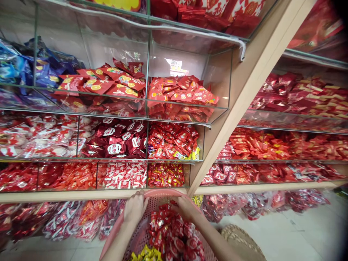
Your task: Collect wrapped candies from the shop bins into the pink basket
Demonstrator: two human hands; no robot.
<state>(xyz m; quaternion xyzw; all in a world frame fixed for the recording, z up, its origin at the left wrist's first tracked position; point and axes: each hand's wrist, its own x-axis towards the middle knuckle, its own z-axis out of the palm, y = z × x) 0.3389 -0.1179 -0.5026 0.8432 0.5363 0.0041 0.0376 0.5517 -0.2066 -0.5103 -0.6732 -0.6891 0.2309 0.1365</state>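
Observation:
A pink perforated plastic basket point(114, 235) stands low in front of me, against the bottom edge of the shelves. My left hand point(135, 207) is closed on its far rim, with the fingers curled over it. Inside the basket lie red-wrapped candies point(174, 232) and a smaller heap of yellow-wrapped candies point(146, 253). My right hand point(185, 206) reaches into the basket at its far right side, just above the red candies. Its fingers point left and are partly hidden, so whether they hold a candy does not show.
Clear-fronted shelf bins hold orange-printed red packets point(122, 85), dark red packets point(115, 139) and small red candies point(165, 175). A slanting wooden upright point(231, 123) divides the shelves. Bagged candies point(225, 206) lie underneath. A round woven item point(240, 239) sits on the tiled floor.

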